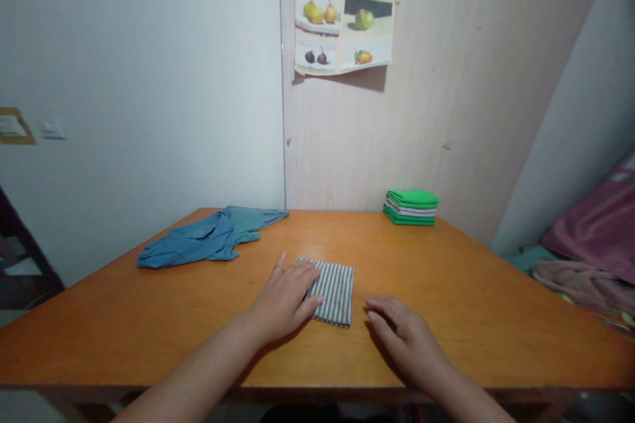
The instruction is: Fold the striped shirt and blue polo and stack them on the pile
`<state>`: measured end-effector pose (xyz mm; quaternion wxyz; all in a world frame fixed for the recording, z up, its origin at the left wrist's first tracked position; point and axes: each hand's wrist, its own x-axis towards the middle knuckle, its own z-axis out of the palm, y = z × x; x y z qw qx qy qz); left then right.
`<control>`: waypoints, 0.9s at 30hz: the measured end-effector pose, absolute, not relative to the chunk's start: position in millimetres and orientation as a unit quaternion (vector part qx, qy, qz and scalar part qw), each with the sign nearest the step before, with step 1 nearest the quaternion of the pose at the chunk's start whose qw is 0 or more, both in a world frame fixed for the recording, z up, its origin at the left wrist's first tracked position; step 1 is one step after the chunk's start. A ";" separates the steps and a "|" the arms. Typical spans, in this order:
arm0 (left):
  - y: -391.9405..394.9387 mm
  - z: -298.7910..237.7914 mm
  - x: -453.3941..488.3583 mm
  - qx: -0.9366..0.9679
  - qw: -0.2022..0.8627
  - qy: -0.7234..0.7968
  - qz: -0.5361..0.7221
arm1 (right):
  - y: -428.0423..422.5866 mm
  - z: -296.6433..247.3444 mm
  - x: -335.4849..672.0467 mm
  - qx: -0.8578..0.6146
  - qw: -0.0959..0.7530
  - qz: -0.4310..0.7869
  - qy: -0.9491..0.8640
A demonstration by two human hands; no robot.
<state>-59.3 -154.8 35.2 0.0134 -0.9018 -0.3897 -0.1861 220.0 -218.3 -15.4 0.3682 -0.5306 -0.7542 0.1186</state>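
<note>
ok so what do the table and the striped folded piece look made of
Table: probably varnished wood or wood-look laminate, going by its smooth orange-brown surface with a soft sheen. Striped folded piece: matte fabric, judging by its soft, folded edges; fibre unclear.

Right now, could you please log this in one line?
left hand: on folded grey-white striped cloth; right hand: beside it, apart; crumpled blue fabric: far left

Striped cloth [336,292] partly hidden under left hand [284,299], pink fabric [595,221] cropped by right edge

Room between striped cloth [337,294] and folded stack [411,207] — leftward obstacle, blue garment [203,238].
</note>
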 end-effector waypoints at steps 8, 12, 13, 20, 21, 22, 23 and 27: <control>-176.3 42.2 -86.3 -0.898 0.040 -0.365 -0.243 | -231.3 -3.1 199.4 -0.521 0.321 0.068 -0.788; -179.3 40.7 -85.2 -0.908 0.041 -0.358 -0.212 | -231.7 1.8 183.8 -0.508 0.297 0.036 -0.808; -180.3 40.2 -82.9 -0.912 0.041 -0.355 -0.199 | -231.4 3.0 180.3 -0.506 0.288 0.022 -0.813; -181.1 34.7 -72.5 -0.918 0.048 -0.366 -0.147 | -223.4 11.7 161.9 -0.502 0.181 -0.074 -0.842; -180.5 34.6 -72.4 -0.917 0.050 -0.368 -0.144 | -221.4 12.7 160.0 -0.506 0.167 -0.085 -0.842; -180.0 34.8 -72.4 -0.917 0.052 -0.369 -0.141 | -219.3 13.6 158.2 -0.508 0.154 -0.095 -0.842; -179.8 35.2 -72.2 -0.917 0.054 -0.370 -0.138 | -217.3 14.5 156.6 -0.507 0.142 -0.103 -0.844; -180.6 38.4 -68.9 -0.916 0.064 -0.374 -0.134 | -210.6 18.9 151.2 -0.482 0.110 -0.121 -0.861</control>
